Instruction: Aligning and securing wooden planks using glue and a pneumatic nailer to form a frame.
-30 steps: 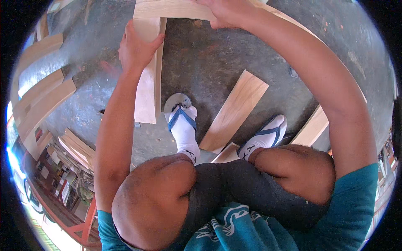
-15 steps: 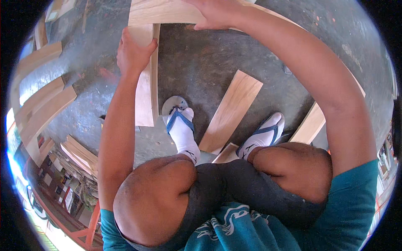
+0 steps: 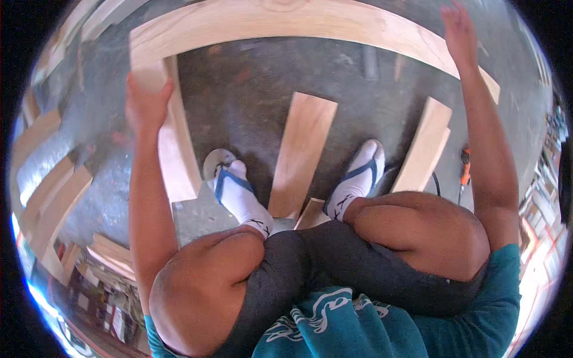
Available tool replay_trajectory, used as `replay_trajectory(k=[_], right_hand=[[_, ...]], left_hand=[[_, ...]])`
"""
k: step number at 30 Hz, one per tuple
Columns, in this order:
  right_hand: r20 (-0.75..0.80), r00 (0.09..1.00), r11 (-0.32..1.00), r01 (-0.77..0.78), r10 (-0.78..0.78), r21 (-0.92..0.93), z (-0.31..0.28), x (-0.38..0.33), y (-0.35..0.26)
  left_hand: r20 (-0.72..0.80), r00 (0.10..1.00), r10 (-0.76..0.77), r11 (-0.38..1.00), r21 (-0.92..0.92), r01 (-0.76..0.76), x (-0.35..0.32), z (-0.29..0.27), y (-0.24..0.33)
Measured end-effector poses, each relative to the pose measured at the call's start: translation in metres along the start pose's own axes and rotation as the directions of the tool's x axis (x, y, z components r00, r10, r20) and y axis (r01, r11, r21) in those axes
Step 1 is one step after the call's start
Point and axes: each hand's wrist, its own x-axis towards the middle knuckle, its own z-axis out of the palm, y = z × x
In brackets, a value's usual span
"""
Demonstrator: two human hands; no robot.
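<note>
The side board [image 3: 170,137] was gripped by the left hand [image 3: 145,104] — the right hand [image 3: 458,33] was held open beside the long plank [image 3: 310,24].

Pale smooth wooden board [image 3: 310,21]; rough matt concrete floor [image 3: 250,95].

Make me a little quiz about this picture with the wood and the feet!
1. True or false: the left hand rests on the upright side board of the wooden frame.
2. What lies flat on the floor between the two feet? A) a hammer B) a plank C) a bucket
3. Fill in: the right hand is up by the long ____ board of the frame.

Key: 1 true; 2 B; 3 top
</note>
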Motion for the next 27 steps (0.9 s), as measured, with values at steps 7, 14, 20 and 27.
replay_trajectory(k=[7, 14, 20, 27], right_hand=[[-0.263, 0.809, 0.815, -0.39, 0.526, 0.429, -0.052, -0.221, 0.189], [-0.322, 0.537, 0.525, -0.841, 0.78, -0.13, -0.043, -0.498, 0.195], [-0.373, 0.289, 0.304, -0.952, 0.882, -0.018, -0.087, -0.492, 0.168], [-0.164, 0.548, 0.45, -0.795, 0.82, -0.408, -0.101, -0.46, 0.307]], left_hand=[[0.036, 0.999, 0.014, 0.998, 0.053, -0.016, -0.001, -0.027, 0.02], [0.025, 0.993, 0.115, 0.993, -0.013, -0.115, 0.01, 0.004, -0.01], [0.024, 0.998, 0.064, 0.998, 0.027, -0.065, -0.001, -0.019, 0.008], [-0.021, 0.989, 0.147, 0.985, 0.092, -0.144, 0.015, 0.036, -0.06]])
